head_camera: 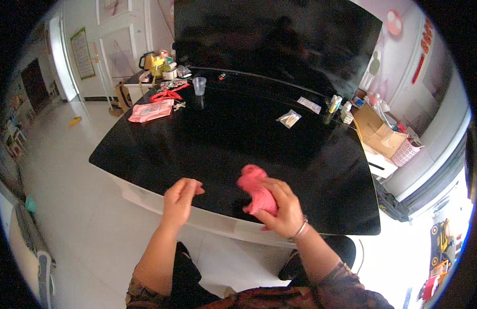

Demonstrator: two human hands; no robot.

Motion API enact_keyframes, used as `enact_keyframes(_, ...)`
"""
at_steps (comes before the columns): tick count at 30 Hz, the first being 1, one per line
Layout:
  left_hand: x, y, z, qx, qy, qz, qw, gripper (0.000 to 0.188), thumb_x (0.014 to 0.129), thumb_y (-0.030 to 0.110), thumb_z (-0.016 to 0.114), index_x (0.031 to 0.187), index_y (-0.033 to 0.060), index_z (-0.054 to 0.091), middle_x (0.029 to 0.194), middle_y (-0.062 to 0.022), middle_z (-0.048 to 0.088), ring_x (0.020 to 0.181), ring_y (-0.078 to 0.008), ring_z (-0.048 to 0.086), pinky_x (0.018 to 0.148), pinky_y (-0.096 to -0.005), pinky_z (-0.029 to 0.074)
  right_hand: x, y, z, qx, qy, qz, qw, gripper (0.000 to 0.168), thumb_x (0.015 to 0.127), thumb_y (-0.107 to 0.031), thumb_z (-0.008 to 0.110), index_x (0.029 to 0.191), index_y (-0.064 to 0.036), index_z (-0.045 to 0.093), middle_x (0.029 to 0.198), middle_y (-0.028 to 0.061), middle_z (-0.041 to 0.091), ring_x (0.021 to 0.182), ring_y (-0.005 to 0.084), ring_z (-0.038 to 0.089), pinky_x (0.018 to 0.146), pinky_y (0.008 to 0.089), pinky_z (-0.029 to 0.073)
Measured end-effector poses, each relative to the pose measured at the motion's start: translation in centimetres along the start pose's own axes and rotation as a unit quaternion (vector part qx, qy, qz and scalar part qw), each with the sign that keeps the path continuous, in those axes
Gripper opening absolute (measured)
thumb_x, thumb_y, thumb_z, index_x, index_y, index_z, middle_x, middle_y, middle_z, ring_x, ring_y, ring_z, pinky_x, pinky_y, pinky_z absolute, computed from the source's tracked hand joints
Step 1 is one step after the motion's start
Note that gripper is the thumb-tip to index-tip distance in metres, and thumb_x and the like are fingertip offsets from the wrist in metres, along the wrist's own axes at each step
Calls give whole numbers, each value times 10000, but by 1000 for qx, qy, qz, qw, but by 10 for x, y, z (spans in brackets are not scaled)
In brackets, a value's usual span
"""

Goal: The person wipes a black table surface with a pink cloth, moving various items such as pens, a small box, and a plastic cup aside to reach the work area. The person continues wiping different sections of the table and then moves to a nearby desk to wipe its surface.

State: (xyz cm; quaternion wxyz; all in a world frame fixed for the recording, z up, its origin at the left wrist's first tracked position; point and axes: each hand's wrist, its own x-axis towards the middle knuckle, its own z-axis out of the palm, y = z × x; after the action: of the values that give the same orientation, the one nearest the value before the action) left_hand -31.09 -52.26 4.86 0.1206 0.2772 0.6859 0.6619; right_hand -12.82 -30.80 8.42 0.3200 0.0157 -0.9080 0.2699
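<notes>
My right hand (283, 206), with a bangle at the wrist, grips a crumpled pink cloth (261, 197) at the near edge of a glossy black tabletop (223, 143). The upper end of the cloth spreads out beyond my fingers. To the left, my left hand (183, 197) hovers by the same edge, its fingers loosely curled and slightly blurred, holding nothing that I can see. A small plastic bag of cotton swabs (289, 118) lies farther back, right of the middle.
A pink wipes packet (151, 111), red straps (168, 94) and a clear plastic cup (199, 86) are at the back left. At the back right are a blister pack (309, 105) and small bottles (334, 103). A cardboard box (373, 127) stands beyond the right edge.
</notes>
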Motion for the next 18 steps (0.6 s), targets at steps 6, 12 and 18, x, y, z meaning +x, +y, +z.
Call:
enact_keyframes(6, -2, -7, 13, 43, -77, -27, 996, 347, 1032, 329, 483, 1013, 32, 661, 919, -60, 695, 882, -139, 655, 804, -293, 504, -47, 46, 42, -202, -173, 82, 961, 854, 797, -622, 649, 1458, -129, 429, 1562, 222, 260, 1440, 418, 251, 1159, 528, 234)
enact_keyframes(12, -4, -10, 13, 85, -102, -24, 991, 308, 1023, 291, 518, 979, 20, 657, 895, -57, 689, 856, -131, 643, 812, -289, 509, -39, 53, 60, -249, -189, 96, 945, 847, 823, -671, 575, 1486, -175, 393, 1583, 193, 235, 1460, 409, 200, 1167, 539, 190)
enact_keyframes(18, -6, -10, 21, 75, -97, -23, 992, 335, 993, 338, 562, 930, 22, 650, 814, -48, 692, 766, -108, 633, 705, -273, 488, -35, 54, 56, -245, -176, 108, 947, 796, 848, -653, 561, 1477, -187, 413, 1582, 173, 249, 1458, 390, 219, 1156, 554, 208)
